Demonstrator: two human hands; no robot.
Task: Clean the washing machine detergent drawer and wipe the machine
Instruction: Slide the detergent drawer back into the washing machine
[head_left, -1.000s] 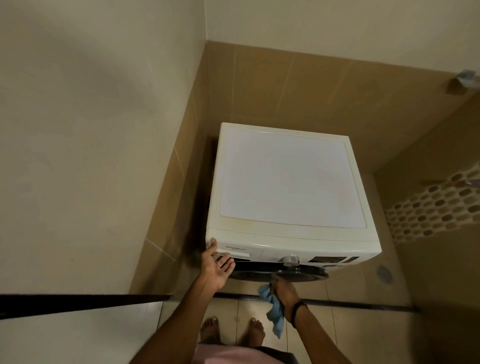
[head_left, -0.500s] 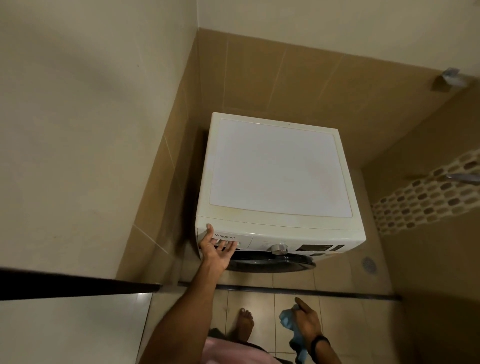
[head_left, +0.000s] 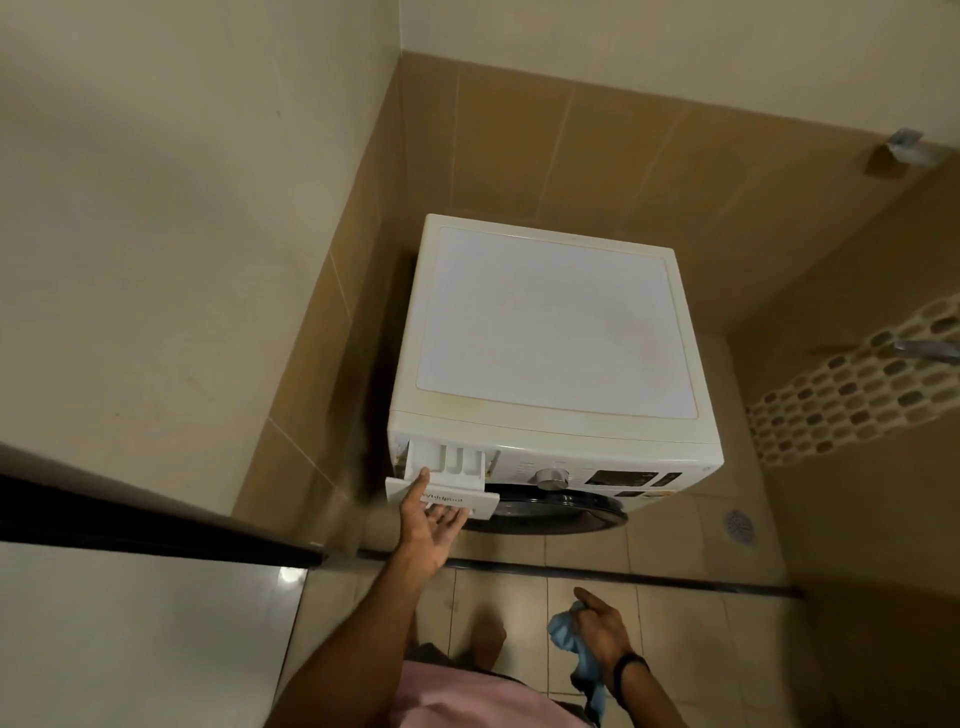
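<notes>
Now the drawer stands pulled partway out of the washer, where half a second ago it sat flush in the front panel. Its white compartments show between the panel and the drawer's face, which juts forward at the washer's left front corner. The left hand holds that face from below, palm up, thumb laid on the upper edge and fingers curled under the lower lip, so its grip is clenched on the drawer; earlier the same hand only pressed against the closed front. Right of the drawer, the knob and the dark display sit on the panel, above the dark rim of the door. The washer stands in the tiled corner just as before. Farther right and lower, the right hand hangs over the floor, well apart from the washer, its grip closed around a blue cloth that trails down past the wristband. It sits much as it did half a second ago.
</notes>
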